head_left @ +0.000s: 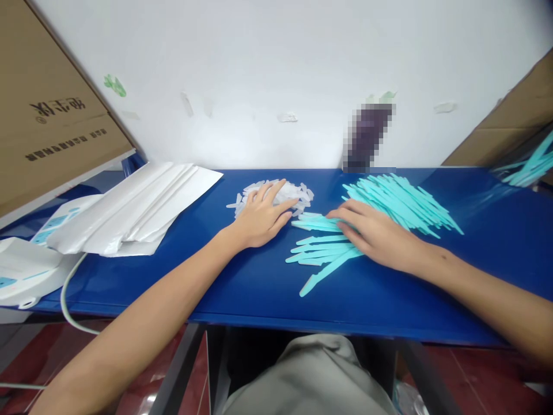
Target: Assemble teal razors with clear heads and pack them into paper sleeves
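Bright light, faint sheen on blue table, stretched edges, pixelated dark patch

The left hand hides part of the pale pieces, and the right hand covers the right ends of the nearer turquoise sticks, leaving its grip unclear. Pixelation blurs a dark patch by the far wall. The left edge crops a cardboard box; the right edge, a turquoise bundle.

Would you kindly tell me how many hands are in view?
2: the left hand over the translucent pieces, and the right hand touching turquoise sticks. No others show.
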The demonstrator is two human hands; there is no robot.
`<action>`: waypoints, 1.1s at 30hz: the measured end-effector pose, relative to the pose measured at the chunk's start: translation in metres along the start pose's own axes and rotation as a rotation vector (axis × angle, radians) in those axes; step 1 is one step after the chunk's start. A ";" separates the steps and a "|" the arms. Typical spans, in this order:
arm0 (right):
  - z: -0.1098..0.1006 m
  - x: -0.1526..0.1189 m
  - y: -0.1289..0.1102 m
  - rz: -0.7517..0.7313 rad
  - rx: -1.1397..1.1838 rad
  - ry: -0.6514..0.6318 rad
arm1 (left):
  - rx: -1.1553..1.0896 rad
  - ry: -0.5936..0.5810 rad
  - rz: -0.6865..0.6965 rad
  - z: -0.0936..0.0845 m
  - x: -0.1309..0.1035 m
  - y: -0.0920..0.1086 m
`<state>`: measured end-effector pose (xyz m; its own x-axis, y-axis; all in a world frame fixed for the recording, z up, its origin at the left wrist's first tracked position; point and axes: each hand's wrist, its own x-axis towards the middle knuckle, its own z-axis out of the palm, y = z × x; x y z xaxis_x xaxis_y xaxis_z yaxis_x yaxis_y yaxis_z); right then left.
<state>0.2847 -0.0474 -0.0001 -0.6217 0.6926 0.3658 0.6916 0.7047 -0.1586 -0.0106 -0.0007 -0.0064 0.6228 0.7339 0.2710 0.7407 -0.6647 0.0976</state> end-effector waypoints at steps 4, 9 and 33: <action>-0.004 0.000 -0.001 -0.079 0.067 -0.018 | 0.034 -0.032 0.072 0.003 0.000 -0.001; -0.019 -0.003 -0.016 -0.220 0.105 -0.140 | 0.093 0.007 0.151 0.002 0.000 0.000; -0.012 -0.002 -0.011 -0.006 -0.006 -0.071 | -0.048 0.048 0.054 -0.008 -0.003 -0.011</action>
<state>0.2826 -0.0588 0.0122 -0.6501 0.6977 0.3009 0.6899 0.7080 -0.1510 -0.0225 0.0030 -0.0002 0.6480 0.6900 0.3225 0.6927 -0.7099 0.1269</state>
